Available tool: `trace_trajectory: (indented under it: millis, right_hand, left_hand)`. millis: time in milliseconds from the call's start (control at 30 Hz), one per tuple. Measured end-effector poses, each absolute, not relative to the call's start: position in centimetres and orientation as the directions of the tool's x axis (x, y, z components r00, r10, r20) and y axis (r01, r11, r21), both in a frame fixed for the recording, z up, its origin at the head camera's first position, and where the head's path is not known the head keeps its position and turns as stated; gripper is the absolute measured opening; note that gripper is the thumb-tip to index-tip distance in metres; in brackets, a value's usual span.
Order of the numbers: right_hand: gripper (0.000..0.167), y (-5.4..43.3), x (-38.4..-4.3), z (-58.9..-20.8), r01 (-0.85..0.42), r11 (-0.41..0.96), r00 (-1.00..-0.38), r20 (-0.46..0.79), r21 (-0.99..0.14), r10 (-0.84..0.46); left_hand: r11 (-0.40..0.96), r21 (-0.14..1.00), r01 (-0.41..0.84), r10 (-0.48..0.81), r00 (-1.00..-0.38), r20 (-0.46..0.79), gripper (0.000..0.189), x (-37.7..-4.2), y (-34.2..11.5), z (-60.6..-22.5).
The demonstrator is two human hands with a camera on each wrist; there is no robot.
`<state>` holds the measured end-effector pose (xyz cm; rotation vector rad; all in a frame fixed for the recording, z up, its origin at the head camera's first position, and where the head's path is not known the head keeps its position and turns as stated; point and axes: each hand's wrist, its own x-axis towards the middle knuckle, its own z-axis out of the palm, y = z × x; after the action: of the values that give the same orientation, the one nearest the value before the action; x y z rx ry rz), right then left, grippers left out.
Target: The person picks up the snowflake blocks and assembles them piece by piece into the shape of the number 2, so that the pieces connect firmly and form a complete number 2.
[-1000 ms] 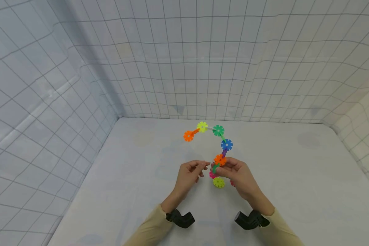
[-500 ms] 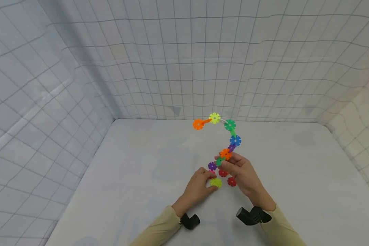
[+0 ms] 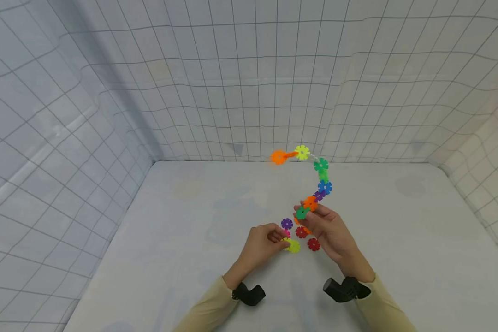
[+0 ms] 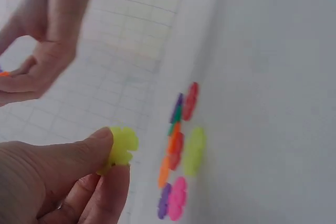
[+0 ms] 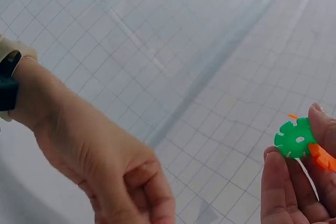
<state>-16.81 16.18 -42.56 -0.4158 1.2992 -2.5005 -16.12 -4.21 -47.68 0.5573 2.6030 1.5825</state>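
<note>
My left hand [image 3: 264, 243] pinches a yellow notched interlocking disc [image 4: 123, 144] between thumb and fingertips, above the table. A second yellow disc [image 4: 195, 151] lies below it. My right hand [image 3: 334, 235] holds a curved chain of such discs by its near end, where a green disc [image 5: 293, 139] sits between thumb and fingers. An orange disc [image 3: 311, 203] slots into that green one. From there the chain arcs up and away through purple, blue [image 3: 325, 187], green and yellow discs to an orange disc [image 3: 278, 157] at the far tip.
Loose discs lie on the white table [image 3: 199, 207] between the hands: purple [image 3: 287, 223], pink [image 4: 178, 199], orange, and red [image 3: 313, 244] ones among them. Grid-patterned cloth walls [image 3: 249, 92] enclose the table at the back and sides.
My left hand has moved from beside the chain down to the loose discs and picked up a yellow one. My right hand has shifted slightly right, carrying the chain up and rightward.
</note>
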Motion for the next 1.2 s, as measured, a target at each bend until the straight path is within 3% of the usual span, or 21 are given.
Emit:
trace_trajectory:
  millis: [167,367,600,1000,1200]
  right_hand:
    - [0.028,16.3,-16.7,-42.2,0.148,-0.593,-0.906,0.132,-0.792,-0.402]
    - [0.029,16.3,-16.6,-42.1,0.131,-0.580,-0.904,0.143,-0.804,-0.402]
    - [0.028,16.0,-16.4,-42.3,0.096,-0.506,-0.921,0.116,-0.857,-0.371]
    - [0.027,15.6,-16.2,-42.5,0.087,-0.467,-0.925,0.104,-0.880,-0.366]
    - [0.025,15.3,-16.0,-42.4,0.072,-0.438,-0.926,0.102,-0.896,-0.363]
  left_hand:
    - [0.150,0.979,0.137,0.308,-0.947,0.086,0.019,-15.5,-4.9,-44.2]
    - [-0.055,0.997,0.048,0.304,-0.950,0.062,0.023,-14.6,-5.0,-41.8]
    - [-0.088,0.992,0.094,0.221,-0.969,0.111,0.017,-14.0,-4.7,-40.9]
    - [-0.109,0.974,0.198,0.186,-0.959,0.216,0.018,-14.0,-4.5,-42.1]
    - [-0.117,0.979,0.169,0.180,-0.966,0.188,0.014,-13.8,-4.4,-41.4]
